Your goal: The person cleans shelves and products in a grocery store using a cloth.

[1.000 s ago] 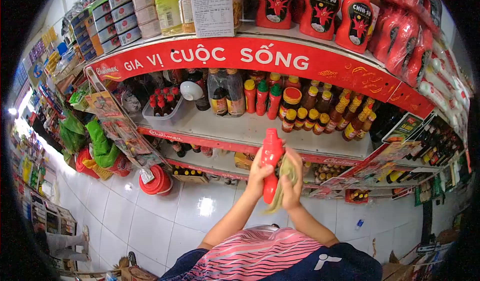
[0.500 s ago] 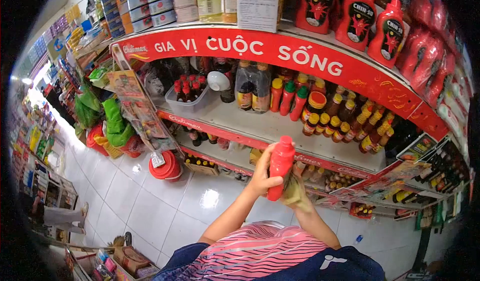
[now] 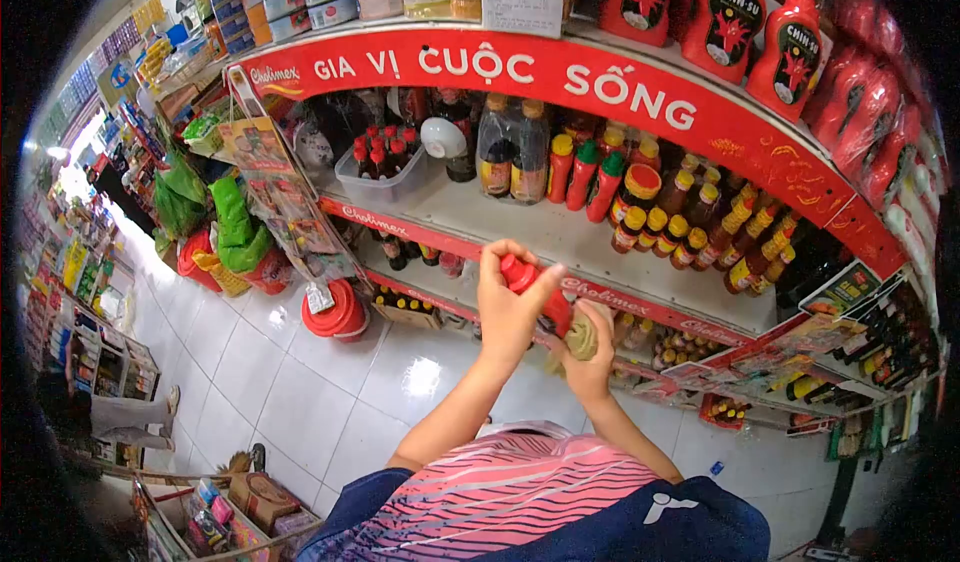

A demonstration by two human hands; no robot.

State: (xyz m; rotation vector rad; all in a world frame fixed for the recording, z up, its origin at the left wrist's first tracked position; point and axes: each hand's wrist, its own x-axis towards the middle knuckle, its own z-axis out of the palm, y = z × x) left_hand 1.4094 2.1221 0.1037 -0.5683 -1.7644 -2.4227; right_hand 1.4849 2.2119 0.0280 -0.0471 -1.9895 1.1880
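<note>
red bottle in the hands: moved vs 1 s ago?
Yes. The red bottle has tipped from upright to lying sideways, cap end now near the red shelf edge; left hand covers it.

A red-edged shelf [image 3: 560, 237] carries sauce bottles [image 3: 660, 227], two big dark bottles [image 3: 512, 152] and a clear tub [image 3: 385, 184] of small bottles, while the tiled floor [image 3: 290, 392] carries a red bucket [image 3: 335, 314].

Both my arms reach forward and up, my left hand [image 3: 508, 307] curled closed with thumb raised, my right hand [image 3: 588, 354] clenched just beside it.
</note>
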